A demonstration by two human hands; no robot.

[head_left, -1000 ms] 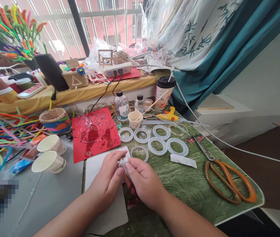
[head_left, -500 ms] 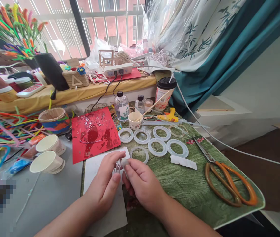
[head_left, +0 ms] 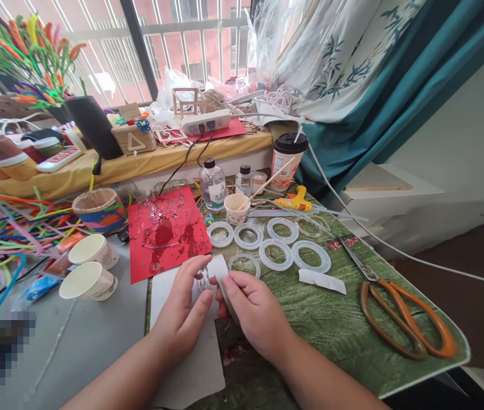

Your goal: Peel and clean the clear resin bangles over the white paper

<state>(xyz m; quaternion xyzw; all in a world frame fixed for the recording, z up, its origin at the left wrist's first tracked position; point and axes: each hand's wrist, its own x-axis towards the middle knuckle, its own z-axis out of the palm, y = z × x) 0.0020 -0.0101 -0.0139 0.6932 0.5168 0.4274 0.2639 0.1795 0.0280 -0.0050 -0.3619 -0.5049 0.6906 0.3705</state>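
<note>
- Head view: left hand (head_left: 182, 316) curled half-open, clear ringlike piece (head_left: 202, 279) between thumb and fingers, above white paper (head_left: 197, 364).
- Right hand (head_left: 255, 307) pinches white strip (head_left: 221, 276), now more unfolded, leaving the clear piece more exposed.

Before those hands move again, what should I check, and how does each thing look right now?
1. Left hand has hold of the clear round piece: ok, between thumb and fingers.
2. Right hand has the white strip: ok, pinched.
3. Strip and clear piece apart: cannot tell; fingers partly hide both.
4. Scissors away from the hands: ok, lying at the table's right side.
5. Large bottle capped: ok, black cap on.
6. Red sheet clean: not ok, glossy blotches across it.
</note>
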